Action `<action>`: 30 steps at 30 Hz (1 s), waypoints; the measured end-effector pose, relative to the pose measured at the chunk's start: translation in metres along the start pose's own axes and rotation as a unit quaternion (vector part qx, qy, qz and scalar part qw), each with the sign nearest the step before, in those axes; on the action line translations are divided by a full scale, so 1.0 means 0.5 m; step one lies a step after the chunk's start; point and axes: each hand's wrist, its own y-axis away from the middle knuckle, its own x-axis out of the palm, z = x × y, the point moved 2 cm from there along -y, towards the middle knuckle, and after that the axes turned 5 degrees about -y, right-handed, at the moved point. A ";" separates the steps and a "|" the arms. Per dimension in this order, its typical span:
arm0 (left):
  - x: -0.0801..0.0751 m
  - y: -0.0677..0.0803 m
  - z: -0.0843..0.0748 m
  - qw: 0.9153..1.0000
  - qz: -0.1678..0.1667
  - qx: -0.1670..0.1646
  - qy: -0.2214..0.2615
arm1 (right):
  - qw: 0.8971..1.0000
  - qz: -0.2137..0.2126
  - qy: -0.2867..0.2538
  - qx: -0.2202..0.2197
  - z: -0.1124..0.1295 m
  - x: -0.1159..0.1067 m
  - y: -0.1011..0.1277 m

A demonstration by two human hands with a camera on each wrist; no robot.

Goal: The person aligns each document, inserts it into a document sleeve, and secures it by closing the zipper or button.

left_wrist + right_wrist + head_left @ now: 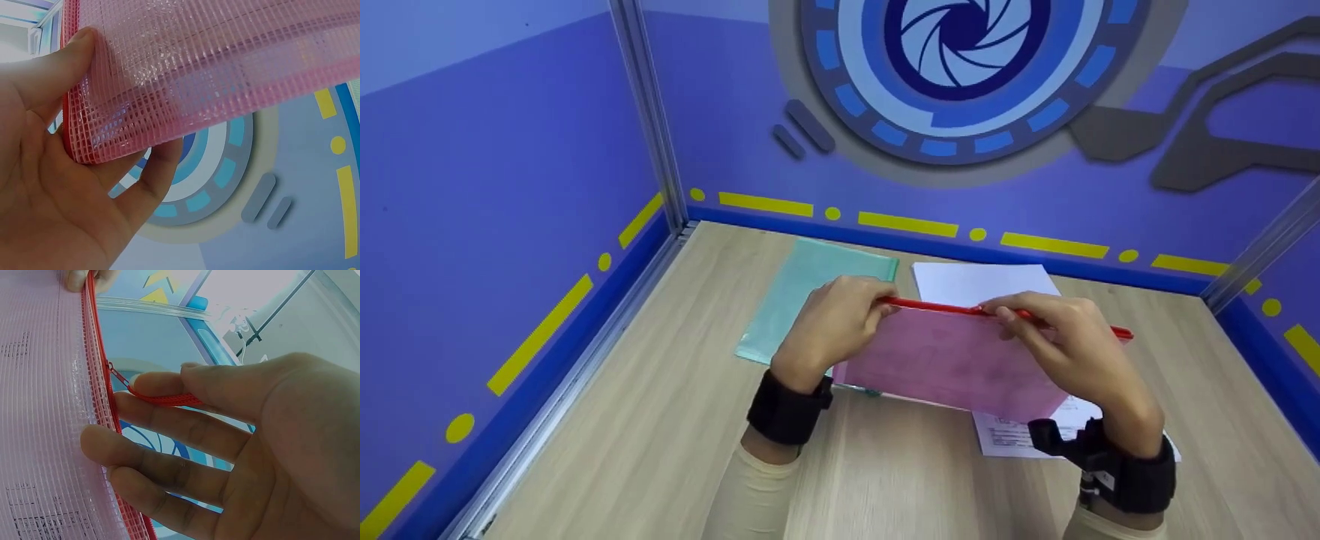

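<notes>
A pink mesh zipper pouch is held up above the table, its red zipper along the top edge. My left hand grips the pouch at its upper left corner, with the thumb on the mesh. Between thumb and index finger, my right hand pinches the red pull strap hanging from the zipper slider. Its other fingers lie spread near the zipper edge. Printed text shows faintly through the mesh in the right wrist view; whether that paper is inside cannot be told.
A green zipper pouch lies flat on the wooden table, behind the left hand. White paper lies at the back, and a printed sheet is partly under the pink pouch's outline. Blue panels wall the table.
</notes>
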 end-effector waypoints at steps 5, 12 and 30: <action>0.000 -0.001 0.000 1.000 0.000 -0.004 0.004 | 1.000 -0.005 0.008 0.004 0.000 -0.003 -0.001; -0.002 -0.001 0.004 1.000 0.001 -0.009 0.000 | 0.999 -0.021 0.029 0.005 -0.005 -0.010 0.000; 0.002 -0.001 0.005 1.000 0.000 -0.006 0.001 | 0.999 -0.021 0.036 0.004 -0.010 -0.014 0.004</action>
